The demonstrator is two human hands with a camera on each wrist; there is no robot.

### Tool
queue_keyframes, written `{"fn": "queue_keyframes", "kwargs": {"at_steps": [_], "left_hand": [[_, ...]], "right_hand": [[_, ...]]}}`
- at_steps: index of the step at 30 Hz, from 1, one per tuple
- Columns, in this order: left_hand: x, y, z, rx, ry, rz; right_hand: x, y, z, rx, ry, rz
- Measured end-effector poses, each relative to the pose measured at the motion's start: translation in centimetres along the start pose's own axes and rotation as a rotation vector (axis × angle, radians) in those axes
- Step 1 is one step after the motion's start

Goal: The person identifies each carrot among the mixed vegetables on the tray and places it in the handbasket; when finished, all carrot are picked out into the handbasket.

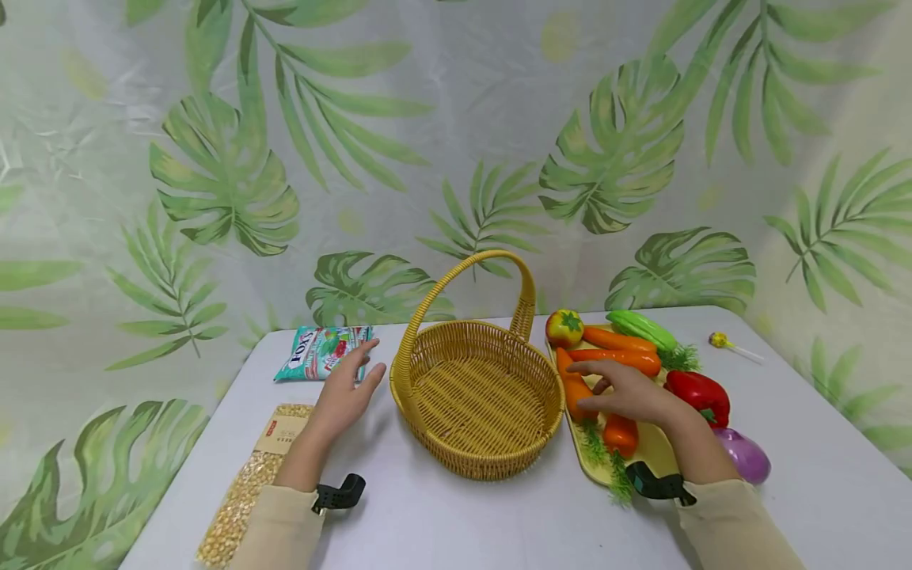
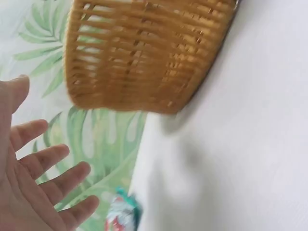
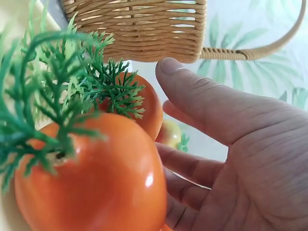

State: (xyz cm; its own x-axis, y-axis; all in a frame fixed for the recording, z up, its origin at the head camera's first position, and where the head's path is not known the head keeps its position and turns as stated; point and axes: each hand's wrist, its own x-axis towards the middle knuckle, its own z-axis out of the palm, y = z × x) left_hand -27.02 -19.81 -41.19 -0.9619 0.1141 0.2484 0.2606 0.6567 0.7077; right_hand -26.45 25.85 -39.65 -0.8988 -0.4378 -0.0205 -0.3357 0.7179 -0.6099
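In the head view a yellow wicker basket (image 1: 480, 463) with a tall handle stands between the two hands. My left hand (image 1: 344, 402) hovers to its left, fingers spread and nothing in them. In the left wrist view its fingers (image 2: 62, 185) are apart from the basket wall (image 2: 139, 62). My right hand (image 1: 630, 392) is over a cream tray of toy carrots, its fingers loosely bent beside one carrot (image 1: 572, 386). Another carrot (image 1: 620, 435) lies below the palm. Seen from the right wrist, a leafy-topped carrot (image 3: 96, 178) overlaps the fingers; the thumb (image 3: 192, 86) extends away from it.
The tray (image 1: 580, 455) also bears a red-yellow fruit (image 1: 563, 328) and a green vegetable (image 1: 644, 328). A red pepper (image 1: 701, 398), an eggplant (image 1: 743, 457) and a lollipop (image 1: 721, 340) lie right. At left are a teal FOX'S candy bag (image 1: 324, 354) and a kernel bag (image 1: 242, 491).
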Motion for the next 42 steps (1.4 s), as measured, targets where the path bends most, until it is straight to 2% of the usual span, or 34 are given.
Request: {"fn": "queue_keyframes", "kwargs": {"at_steps": [3,10,13,16,19,28,33,42], "left_hand": [[0.0,0.2,0.7,-0.149,-0.024,-0.024],[-0.5,0.0,2.8,-0.657,-0.068,-0.118],[-0.6,-0.2,3.8,-0.775,-0.089,-0.135],[-0.7,-0.5,4.6,-0.805,-0.104,-0.139],[-0.9,-0.7,5.1,-0.798,-0.099,-0.134],[-0.7,-1.1,5.5,-0.796,-0.113,-0.098],[-0.5,-1.0,5.7,-0.821,-0.127,-0.106],[-0.5,-0.8,5.8,-0.816,-0.112,-0.104]], "right_hand": [[0.1,0.0,0.1,-0.007,0.000,0.011],[0.6,0.2,0.6,-0.004,-0.042,0.013],[0.8,0.3,0.9,-0.028,-0.055,0.009],[0.9,0.4,1.1,-0.044,-0.067,0.016],[0.8,0.5,1.1,-0.049,-0.064,0.026],[0.5,0.7,0.6,0.001,-0.065,0.026],[0.1,1.2,0.3,0.073,-0.076,0.050],[-0.3,1.4,-0.4,0.202,-0.100,0.056]]}}
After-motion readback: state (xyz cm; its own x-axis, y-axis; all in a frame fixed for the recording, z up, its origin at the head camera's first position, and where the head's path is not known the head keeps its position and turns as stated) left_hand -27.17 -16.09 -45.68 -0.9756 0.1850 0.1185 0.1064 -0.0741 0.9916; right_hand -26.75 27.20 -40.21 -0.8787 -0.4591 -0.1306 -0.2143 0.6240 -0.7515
